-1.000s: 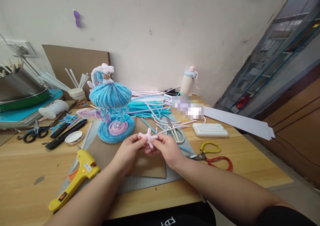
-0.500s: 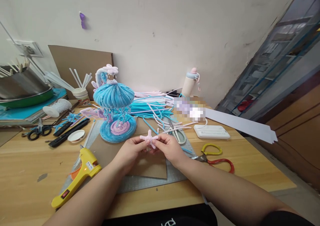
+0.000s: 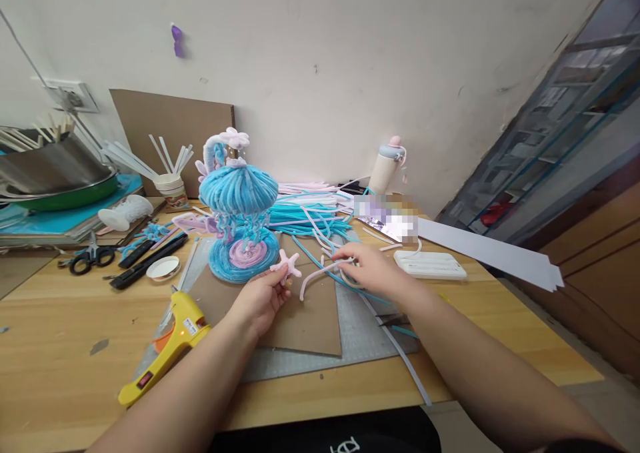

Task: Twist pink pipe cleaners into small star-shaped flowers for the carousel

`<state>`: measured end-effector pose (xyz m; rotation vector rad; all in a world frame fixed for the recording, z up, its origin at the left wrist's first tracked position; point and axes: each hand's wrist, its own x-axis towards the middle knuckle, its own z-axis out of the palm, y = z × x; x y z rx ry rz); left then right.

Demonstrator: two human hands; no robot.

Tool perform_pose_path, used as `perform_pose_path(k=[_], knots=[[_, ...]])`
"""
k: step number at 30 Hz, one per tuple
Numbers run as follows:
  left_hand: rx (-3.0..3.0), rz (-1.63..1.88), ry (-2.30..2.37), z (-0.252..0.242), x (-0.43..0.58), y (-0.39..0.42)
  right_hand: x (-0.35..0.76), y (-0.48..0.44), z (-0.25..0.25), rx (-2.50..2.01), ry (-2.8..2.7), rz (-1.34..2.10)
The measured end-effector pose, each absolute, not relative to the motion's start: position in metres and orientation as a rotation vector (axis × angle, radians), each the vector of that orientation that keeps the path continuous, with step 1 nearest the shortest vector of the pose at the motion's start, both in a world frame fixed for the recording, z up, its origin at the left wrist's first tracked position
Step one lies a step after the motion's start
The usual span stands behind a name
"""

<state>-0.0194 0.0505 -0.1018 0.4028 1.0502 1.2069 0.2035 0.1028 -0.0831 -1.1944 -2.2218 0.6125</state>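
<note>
Near the middle of the table, my left hand [image 3: 263, 299] pinches a small pink star-shaped piece [image 3: 287, 265] between thumb and fingers. To its right, my right hand [image 3: 367, 266] is closed on a pale pink pipe cleaner [image 3: 320, 274], whose bent end hangs over the brown cardboard [image 3: 310, 326]. White-handled scissors [image 3: 349, 276] lie partly hidden beneath my right hand. Just behind my left hand stands a blue and pink jellyfish-like figure [image 3: 239, 189] on a coiled round base [image 3: 220, 259].
A yellow glue gun [image 3: 186, 319] lies at the left, with black scissors [image 3: 93, 256] and a black cutter [image 3: 150, 261] beyond it. Blue and pink pipe cleaners [image 3: 315, 216] are piled behind. A white power bank [image 3: 430, 265] and a bottle [image 3: 386, 166] are at the right.
My right hand has let go of the star piece, moved right and taken hold of a pale pink pipe cleaner. My left hand still holds the star, now slightly further left.
</note>
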Motion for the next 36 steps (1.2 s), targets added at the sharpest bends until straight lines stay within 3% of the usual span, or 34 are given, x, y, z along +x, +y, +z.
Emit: perform_pose_path(k=[5,9,17,24,27,32,36], knots=[[0.411,1.191,0.99,-0.099,-0.019,0.049,0.169,0.092,-0.101,-0.862,-2.685,0.276],[0.417,1.194,0.966,-0.099,-0.019,0.048,0.155,0.089,-0.115,-0.74,-2.723,0.243],[0.446,1.169,0.94,-0.096,-0.018,0.044,0.166,0.083,-0.11,-0.833,-2.286,0.584],[0.689,1.067,0.902,-0.095,-0.014,0.039,0.168,0.071,-0.097,-0.942,-1.969,0.495],[0.954,1.093,0.952,-0.095,-0.013,0.037,0.168,0.067,-0.095,-0.93,-1.938,0.478],[1.784,1.482,1.141,-0.088,-0.014,0.03,0.168,0.064,-0.095,-0.926,-1.763,0.5],[2.339,1.592,0.996,-0.083,-0.016,0.022,0.169,0.061,-0.093,-0.909,-1.704,0.534]])
